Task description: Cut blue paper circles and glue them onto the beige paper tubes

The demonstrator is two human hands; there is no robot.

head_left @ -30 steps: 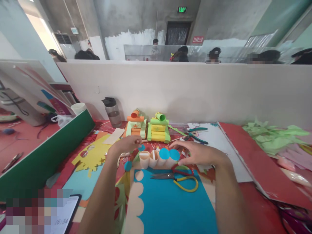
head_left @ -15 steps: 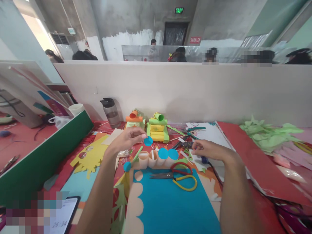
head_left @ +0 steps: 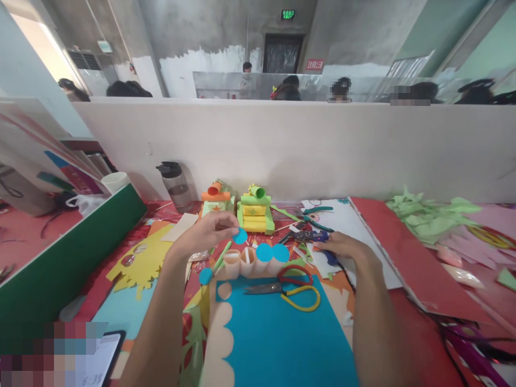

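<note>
Between the thumb and fingers of my left hand (head_left: 220, 228) is a small blue paper disc (head_left: 241, 236). My right hand (head_left: 341, 246) is closed round a dark blue glue gun (head_left: 308, 236), whose cord runs down behind my forearm. Several pale paper tubes (head_left: 231, 263) stand in a row between my hands. Blue discs (head_left: 265, 252) cover the tops of the two right-hand ones; the left two show open tops. Scissors (head_left: 282, 289) with red and yellow handles lie on a blue sheet (head_left: 278, 333), beside a pale scalloped-edge sheet (head_left: 220, 344).
Two paper models, one orange-topped (head_left: 215, 196) and one green and yellow (head_left: 256, 209), stand behind the tubes. A water bottle (head_left: 176, 188) is near the white partition (head_left: 302, 145). Teal-handled pliers (head_left: 318, 215), a green board (head_left: 80, 242) and a phone (head_left: 100, 360) lie around.
My right hand has closed on the glue gun, which has shifted slightly. My left hand still holds the blue disc in about the same place. The camera view has shifted a little.
</note>
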